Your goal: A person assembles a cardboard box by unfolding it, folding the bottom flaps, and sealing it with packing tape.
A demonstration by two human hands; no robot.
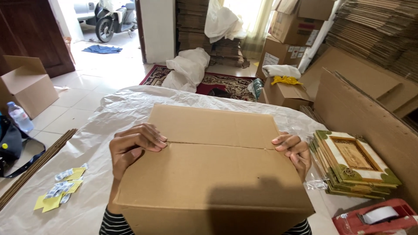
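With the cardboard box [213, 174] standing on the worktop [87, 143] before us, we see 2 hands, left hand [133, 146] and right hand [294, 150], fingers curled over its seam, pressing the flaps shut.

A large closed brown cardboard box [213, 174] is held at the near edge of the tabletop, its top flaps meeting in a seam. Small yellow paper labels with silvery sachets [61, 189] are scattered by the tabletop's left edge. An open brown cardboard carton [26, 85] is seen on the floor at the far left. Beyond the tabletop's far right corner, a smaller open brown box [285, 93] is set on the floor, and taller brown cartons bearing white rectangular labels [287, 48] are stacked behind it. Flattened brown cardboard sheets [374, 35] are piled at the right wall.
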